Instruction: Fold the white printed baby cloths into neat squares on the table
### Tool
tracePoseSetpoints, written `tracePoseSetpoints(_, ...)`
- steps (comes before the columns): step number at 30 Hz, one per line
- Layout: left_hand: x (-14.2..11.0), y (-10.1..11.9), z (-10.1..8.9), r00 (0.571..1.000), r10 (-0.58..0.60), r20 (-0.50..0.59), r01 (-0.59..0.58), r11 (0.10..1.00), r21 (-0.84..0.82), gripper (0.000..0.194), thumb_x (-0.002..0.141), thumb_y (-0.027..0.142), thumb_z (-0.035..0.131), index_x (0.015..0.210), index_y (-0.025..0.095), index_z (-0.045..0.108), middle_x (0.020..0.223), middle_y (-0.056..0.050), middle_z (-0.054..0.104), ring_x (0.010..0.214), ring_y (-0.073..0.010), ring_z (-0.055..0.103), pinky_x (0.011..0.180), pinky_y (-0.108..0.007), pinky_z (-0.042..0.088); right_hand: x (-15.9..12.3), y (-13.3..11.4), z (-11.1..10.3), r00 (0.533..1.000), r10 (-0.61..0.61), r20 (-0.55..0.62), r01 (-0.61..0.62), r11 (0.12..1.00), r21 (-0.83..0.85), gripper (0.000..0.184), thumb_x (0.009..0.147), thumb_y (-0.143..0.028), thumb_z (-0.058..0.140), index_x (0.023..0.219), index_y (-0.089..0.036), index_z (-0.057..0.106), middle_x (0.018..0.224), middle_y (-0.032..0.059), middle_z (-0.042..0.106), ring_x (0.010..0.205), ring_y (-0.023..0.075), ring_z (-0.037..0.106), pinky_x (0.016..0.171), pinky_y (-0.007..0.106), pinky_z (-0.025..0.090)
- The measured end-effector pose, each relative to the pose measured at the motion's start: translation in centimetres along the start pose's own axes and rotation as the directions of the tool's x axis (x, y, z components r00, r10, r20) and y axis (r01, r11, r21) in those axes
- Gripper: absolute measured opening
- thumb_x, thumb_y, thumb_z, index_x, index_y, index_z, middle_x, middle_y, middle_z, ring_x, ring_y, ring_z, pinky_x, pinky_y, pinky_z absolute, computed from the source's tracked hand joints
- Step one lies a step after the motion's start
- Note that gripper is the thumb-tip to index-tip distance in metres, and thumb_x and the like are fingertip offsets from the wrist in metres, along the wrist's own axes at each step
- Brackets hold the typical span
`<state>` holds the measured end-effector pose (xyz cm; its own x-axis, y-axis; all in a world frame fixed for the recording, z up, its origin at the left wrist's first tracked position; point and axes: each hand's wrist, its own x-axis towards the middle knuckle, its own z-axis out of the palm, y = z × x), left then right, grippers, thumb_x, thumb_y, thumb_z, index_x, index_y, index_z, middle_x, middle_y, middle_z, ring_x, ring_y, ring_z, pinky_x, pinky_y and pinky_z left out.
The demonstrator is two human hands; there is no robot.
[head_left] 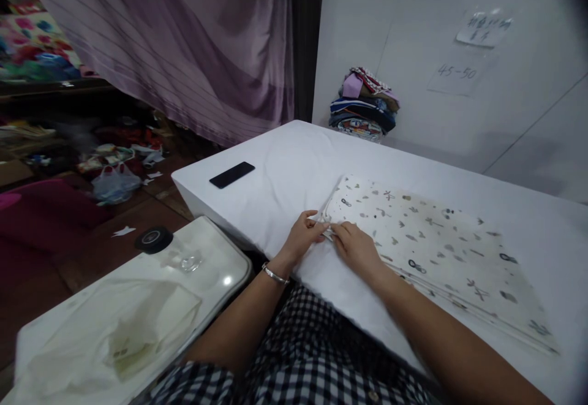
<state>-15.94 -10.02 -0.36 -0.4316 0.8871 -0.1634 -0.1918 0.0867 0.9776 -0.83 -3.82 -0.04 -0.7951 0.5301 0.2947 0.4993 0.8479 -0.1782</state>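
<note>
A folded piece of white fabric with small printed motifs lies flat on the white-covered table, its layers showing along the near edge. At its near left corner my left hand is closed, pinching the fabric between thumb and fingers. My right hand meets it there from the right, fingertips bent onto the same corner. Both hands touch the cloth close together, and the corner is partly hidden under the fingers. A silver bracelet circles my left wrist.
A black phone lies on the table. Folded clothes are stacked by the wall. A lower white stand at left holds a black round object, a small clear item and pale cloth. A purple curtain hangs behind.
</note>
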Motion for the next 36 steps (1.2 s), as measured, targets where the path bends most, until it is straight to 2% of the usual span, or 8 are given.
tracePoseSetpoints(5,0.7,-0.2,0.8,0.998,0.037,-0.059,-0.026,0.983,0.181,0.058,0.068,0.043,0.070,0.113,0.017,0.045,0.086,-0.002,0.053,0.068,-0.0113,0.060,0.055,-0.022,0.052,0.1,-0.3,-0.2,0.999,-0.035,0.031,0.037,0.996,-0.076,0.025,0.090,-0.019,0.040,0.108,-0.019,0.058,0.091,0.0092,0.059,0.082,0.0205,0.053,0.067,0.030,0.041)
tracePoseSetpoints(9,1.5,-0.3,0.9,0.993,0.083,-0.087,-0.051,0.946,0.319,0.047,0.072,0.041,0.065,0.109,0.018,0.046,0.082,0.000,0.054,0.059,-0.0098,0.059,0.048,-0.020,0.049,-0.1,-0.3,-0.3,0.998,-0.054,0.028,0.056,0.996,-0.069,0.029,0.091,-0.021,0.038,0.112,-0.019,0.057,0.091,0.0095,0.059,0.080,0.0207,0.053,0.067,0.031,0.041)
tracePoseSetpoints(17,2.1,-0.2,0.1,0.990,0.119,-0.071,-0.077,0.899,0.431,0.037,0.077,0.039,0.057,0.106,0.018,0.045,0.069,0.002,0.055,0.057,-0.0110,0.057,0.048,-0.020,0.046,-2.0,0.5,-0.2,0.994,-0.112,0.001,0.112,0.993,0.042,0.035,0.095,-0.025,0.031,0.121,-0.021,0.053,0.110,0.0102,0.060,0.097,0.0221,0.051,0.082,0.036,0.040)
tracePoseSetpoints(20,2.2,0.1,-0.5,0.987,0.155,-0.047,-0.101,0.815,0.570,0.043,0.077,0.045,0.054,0.109,0.018,0.045,0.068,0.002,0.057,0.057,-0.0130,0.057,0.051,-0.023,0.044,-3.7,1.4,-1.2,0.994,-0.104,0.029,0.102,0.992,0.074,0.033,0.095,-0.026,0.032,0.121,-0.023,0.052,0.115,0.0079,0.059,0.103,0.0210,0.051,0.086,0.037,0.041)
tracePoseSetpoints(23,2.1,0.6,-1.0,0.983,0.184,-0.019,-0.121,0.717,0.687,0.044,0.078,0.049,0.050,0.110,0.018,0.045,0.065,0.003,0.057,0.061,-0.0156,0.058,0.057,-0.026,0.043,-6.7,3.1,-2.9,0.998,0.033,0.046,-0.038,0.993,0.109,0.029,0.093,-0.027,0.037,0.116,-0.025,0.056,0.114,0.0061,0.061,0.102,0.0205,0.053,0.089,0.038,0.042)
tracePoseSetpoints(29,1.4,1.8,-0.6,0.976,0.219,0.010,-0.135,0.564,0.815,0.042,0.079,0.045,0.049,0.112,0.019,0.047,0.071,0.000,0.061,0.069,-0.0183,0.058,0.062,-0.028,0.038,-13.9,7.3,-5.7,0.992,0.118,-0.045,-0.117,0.993,0.022,0.032,0.090,-0.029,0.042,0.115,-0.020,0.058,0.113,0.0117,0.061,0.103,0.0252,0.054,0.089,0.045,0.044)
tracePoseSetpoints(32,1.4,1.9,-0.5,0.980,0.200,0.018,-0.127,0.550,0.825,0.042,0.079,0.046,0.049,0.111,0.019,0.047,0.074,-0.001,0.061,0.069,-0.0186,0.058,0.061,-0.028,0.037,-15.8,8.0,-6.6,0.984,0.165,-0.059,-0.166,0.986,-0.006,0.032,0.090,-0.029,0.041,0.115,-0.020,0.058,0.111,0.0117,0.061,0.100,0.0251,0.055,0.087,0.044,0.045)
tracePoseSetpoints(36,1.6,1.8,-0.6,0.979,0.202,0.000,-0.118,0.573,0.811,0.040,0.078,0.047,0.049,0.109,0.020,0.049,0.072,0.000,0.061,0.068,-0.0183,0.058,0.060,-0.028,0.038,-15.9,8.0,-7.1,0.977,0.199,-0.071,-0.200,0.980,-0.009,0.030,0.091,-0.029,0.040,0.112,-0.021,0.060,0.109,0.0120,0.061,0.100,0.0253,0.054,0.085,0.043,0.045)
